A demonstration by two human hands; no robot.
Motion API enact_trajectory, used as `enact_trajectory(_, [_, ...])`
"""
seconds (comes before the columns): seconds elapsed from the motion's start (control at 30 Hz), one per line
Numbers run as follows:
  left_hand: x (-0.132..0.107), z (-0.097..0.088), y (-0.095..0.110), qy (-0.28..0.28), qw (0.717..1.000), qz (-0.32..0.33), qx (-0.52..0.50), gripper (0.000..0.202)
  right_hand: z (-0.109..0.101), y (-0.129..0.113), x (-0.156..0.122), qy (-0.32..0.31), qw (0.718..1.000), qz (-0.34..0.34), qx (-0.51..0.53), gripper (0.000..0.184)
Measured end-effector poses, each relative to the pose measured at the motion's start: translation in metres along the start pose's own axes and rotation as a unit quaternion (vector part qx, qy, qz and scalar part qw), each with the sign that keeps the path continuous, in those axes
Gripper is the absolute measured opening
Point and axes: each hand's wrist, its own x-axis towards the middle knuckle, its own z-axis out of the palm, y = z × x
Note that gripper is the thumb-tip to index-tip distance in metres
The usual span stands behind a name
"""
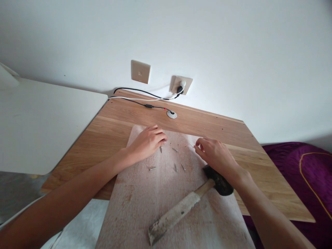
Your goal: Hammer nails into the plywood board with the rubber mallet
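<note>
My left hand [149, 141] rests over the far left part of a pale wooden board [145, 200]. Its fingers curl together at the tips, and whatever they may hold is hidden. My right hand [215, 152] is at the board's far right, thumb and fingertips pinching a thin metal nail [191, 146]. Several more nails lie loose between the hands, among them one nail [152, 169] at the left and another nail [183, 167] nearer the middle. A mallet [178, 214] with a black head and a worn, whitish handle lies diagonally across the board, its head below my right wrist.
Under the board is a wooden desk [259, 180] against a white wall. Black and white cables [140, 99] run along its back to a wall socket [188, 83]. A white tabletop [52, 128] adjoins at left; purple fabric [308, 173] lies at right.
</note>
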Motion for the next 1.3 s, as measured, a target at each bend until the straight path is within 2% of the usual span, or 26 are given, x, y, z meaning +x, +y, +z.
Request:
enact_trajectory(0.23, [0.002,-0.001,0.006,0.017,0.999,-0.049,0.013,0.016,0.004,0.006,0.0,0.016,0.999,-0.015,0.041,0.016])
enact_trajectory(0.33, [0.0,-0.003,0.007,0.039,0.997,-0.058,-0.027,0.015,0.003,0.01,-0.002,0.044,0.998,-0.029,0.046,0.016])
enact_trajectory(0.4, [-0.001,-0.005,0.009,0.035,0.996,-0.045,-0.065,0.015,0.001,0.008,-0.006,0.076,0.994,-0.052,0.055,0.014])
enact_trajectory(0.5, [-0.004,-0.008,0.012,0.0,0.996,0.003,-0.087,0.018,-0.003,-0.005,-0.018,0.094,0.983,-0.128,0.088,0.012])
enact_trajectory(0.6, [-0.005,-0.008,0.015,-0.022,0.997,0.03,-0.069,0.021,-0.003,-0.027,-0.034,0.081,0.971,-0.202,0.098,0.013])
enact_trajectory(0.73, [-0.006,-0.007,0.015,-0.027,0.999,0.029,-0.037,0.024,-0.002,-0.043,-0.048,0.06,0.963,-0.237,0.111,0.012])
enact_trajectory(0.83, [-0.006,-0.007,0.012,-0.023,0.999,0.024,-0.02,0.026,-0.003,-0.032,-0.047,0.047,0.968,-0.208,0.136,0.005])
enact_trajectory(0.97, [-0.006,-0.011,0.006,0.006,1.0,0.008,-0.003,0.02,-0.005,-0.001,-0.03,0.052,0.996,-0.037,0.067,0.022])
enact_trajectory(1.03, [-0.006,-0.014,0.002,0.022,1.0,-0.003,-0.001,0.018,-0.006,0.012,-0.02,0.018,0.999,0.034,0.011,0.031])
enact_trajectory(1.17, [-0.007,-0.017,-0.001,0.031,0.999,-0.024,0.003,0.016,-0.005,0.022,-0.006,-0.076,0.995,0.058,-0.032,0.044])
enact_trajectory(1.3, [-0.008,-0.015,-0.002,0.03,0.999,-0.029,0.006,0.016,-0.004,0.019,-0.002,-0.091,0.993,0.065,-0.039,0.038])
